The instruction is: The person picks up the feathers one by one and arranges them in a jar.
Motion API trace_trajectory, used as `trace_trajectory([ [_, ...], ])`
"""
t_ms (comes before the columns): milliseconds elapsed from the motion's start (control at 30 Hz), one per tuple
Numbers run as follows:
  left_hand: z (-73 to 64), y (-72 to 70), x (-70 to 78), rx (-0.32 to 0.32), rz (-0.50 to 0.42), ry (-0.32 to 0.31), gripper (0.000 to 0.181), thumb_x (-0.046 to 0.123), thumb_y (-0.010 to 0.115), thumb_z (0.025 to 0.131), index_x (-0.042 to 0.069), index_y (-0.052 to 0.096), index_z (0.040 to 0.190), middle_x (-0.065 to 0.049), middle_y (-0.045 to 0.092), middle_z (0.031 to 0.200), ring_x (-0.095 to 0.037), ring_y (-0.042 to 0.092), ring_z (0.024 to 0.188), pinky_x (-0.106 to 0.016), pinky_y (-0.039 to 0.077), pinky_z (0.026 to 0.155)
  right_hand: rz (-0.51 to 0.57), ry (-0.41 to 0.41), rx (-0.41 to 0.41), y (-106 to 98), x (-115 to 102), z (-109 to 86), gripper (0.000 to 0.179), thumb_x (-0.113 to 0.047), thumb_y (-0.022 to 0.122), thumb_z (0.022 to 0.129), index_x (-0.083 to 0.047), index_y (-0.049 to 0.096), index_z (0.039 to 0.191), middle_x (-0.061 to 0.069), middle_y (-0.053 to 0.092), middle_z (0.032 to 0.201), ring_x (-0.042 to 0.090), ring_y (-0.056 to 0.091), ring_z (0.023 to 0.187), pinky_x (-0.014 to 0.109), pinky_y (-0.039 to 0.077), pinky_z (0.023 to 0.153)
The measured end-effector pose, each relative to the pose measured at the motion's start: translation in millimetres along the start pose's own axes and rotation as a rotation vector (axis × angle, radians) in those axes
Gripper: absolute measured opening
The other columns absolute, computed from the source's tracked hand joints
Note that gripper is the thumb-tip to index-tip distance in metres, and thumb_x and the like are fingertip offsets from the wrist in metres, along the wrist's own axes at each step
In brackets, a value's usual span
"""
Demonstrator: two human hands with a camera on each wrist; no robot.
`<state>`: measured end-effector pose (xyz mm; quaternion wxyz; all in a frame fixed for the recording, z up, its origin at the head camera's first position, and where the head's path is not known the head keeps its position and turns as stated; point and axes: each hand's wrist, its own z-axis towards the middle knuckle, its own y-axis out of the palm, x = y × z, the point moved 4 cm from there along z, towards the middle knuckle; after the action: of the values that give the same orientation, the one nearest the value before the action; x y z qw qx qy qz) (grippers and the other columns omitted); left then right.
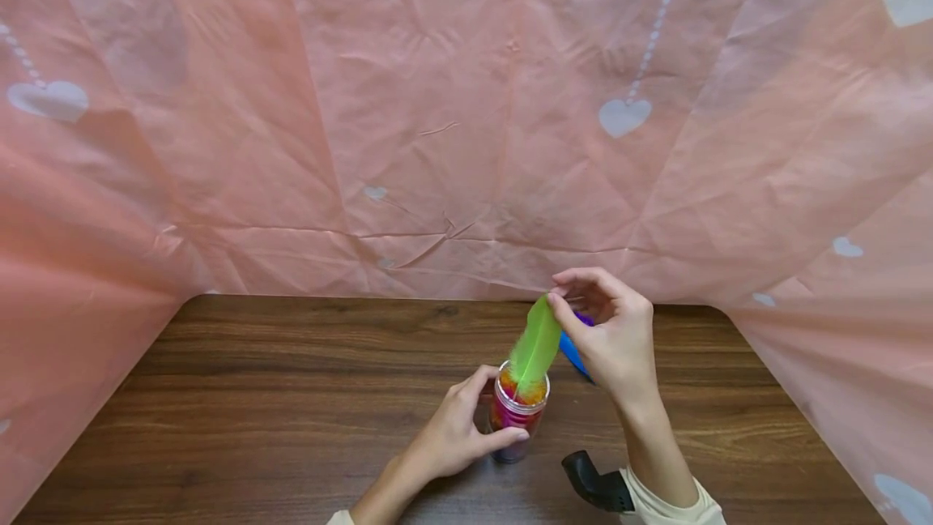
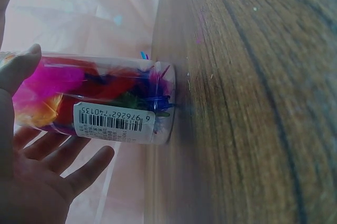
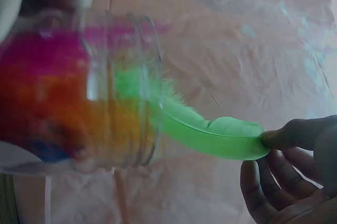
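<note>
A clear plastic jar (image 1: 526, 416) packed with pink, orange, red and blue feathers stands upright on the table, its mouth uncovered. My left hand (image 1: 453, 429) grips it from the left, thumb on the near side. A white barcode label (image 2: 115, 122) shows on the jar in the left wrist view. Above the mouth, my right hand (image 1: 618, 337) pinches the tip of a bright green feather (image 1: 538, 340) between thumb and fingers. In the right wrist view, the feather's fluffy lower end (image 3: 134, 84) is inside the jar's mouth.
A blue feather (image 1: 574, 356) lies on the wooden table (image 1: 291, 403) behind my right hand, with something purple beside it, partly hidden. By my right sleeve is a black angled piece (image 1: 594, 483). A pink sheet with hearts (image 1: 437, 144) hangs behind and at both sides.
</note>
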<state>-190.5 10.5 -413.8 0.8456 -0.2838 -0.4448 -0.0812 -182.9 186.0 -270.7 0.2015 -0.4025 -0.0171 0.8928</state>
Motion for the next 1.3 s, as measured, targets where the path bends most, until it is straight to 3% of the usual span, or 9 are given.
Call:
trace_trajectory([
  [167,0.1,-0.1,0.6,0.0,0.001,0.012,0.054,0.017,0.087,0.086,0.007,0.054,0.128,-0.008,0.071,0.118,-0.013,0.07,0.104,-0.03,0.059,0.093,0.016,0.012,-0.033,3.9,-1.6,-7.9,0.02,0.02,0.076,0.081,0.009,0.071,0.097,0.016,0.071,0.083,0.007,0.069,0.073,0.016,0.058,0.063],
  [433,-0.4,0.4,0.9,-0.014,-0.006,-0.025,0.054,0.019,0.087,0.087,0.008,0.054,0.129,-0.007,0.07,0.12,-0.014,0.07,0.104,-0.032,0.06,0.093,0.03,0.004,-0.09,4.8,-3.4,-16.4,0.023,0.022,0.076,0.079,0.008,0.07,0.097,0.013,0.07,0.081,0.008,0.068,0.072,0.02,0.06,0.063],
  [600,-0.7,1.0,0.5,-0.02,-0.005,-0.024,0.055,0.019,0.086,0.088,0.008,0.053,0.131,-0.007,0.069,0.122,-0.016,0.069,0.108,-0.032,0.059,0.096,-0.015,0.013,-0.149,3.8,0.1,-21.3,0.025,0.02,0.076,0.079,0.005,0.071,0.099,0.01,0.071,0.079,0.007,0.067,0.068,0.019,0.059,0.058],
  [800,-0.8,1.5,0.5,-0.025,-0.017,-0.008,0.055,0.019,0.085,0.089,0.007,0.053,0.132,-0.007,0.069,0.123,-0.016,0.069,0.11,-0.031,0.058,0.097,-0.059,0.064,-0.244,4.3,4.4,-25.4,0.027,0.015,0.078,0.081,-0.001,0.072,0.103,0.004,0.07,0.079,0.007,0.066,0.068,0.017,0.054,0.054],
  [1067,-1.5,0.9,0.8,-0.046,-0.022,-0.006,0.056,0.018,0.083,0.09,0.005,0.051,0.134,-0.009,0.068,0.127,-0.017,0.067,0.113,-0.031,0.057,0.098,-0.076,0.12,-0.4,7.5,4.8,-27.8,0.028,0.012,0.078,0.083,-0.001,0.072,0.107,0.0,0.07,0.082,0.012,0.072,0.076,0.027,0.062,0.064],
  [1300,-1.5,-0.2,1.5,-0.037,-0.009,-0.022,0.055,0.019,0.085,0.089,0.007,0.053,0.132,-0.007,0.068,0.124,-0.015,0.068,0.11,-0.031,0.058,0.097,-0.122,0.112,-0.375,-4.7,7.2,-23.4,0.026,0.008,0.081,0.084,-0.005,0.072,0.105,-0.002,0.071,0.081,0.011,0.071,0.075,0.025,0.061,0.061],
])
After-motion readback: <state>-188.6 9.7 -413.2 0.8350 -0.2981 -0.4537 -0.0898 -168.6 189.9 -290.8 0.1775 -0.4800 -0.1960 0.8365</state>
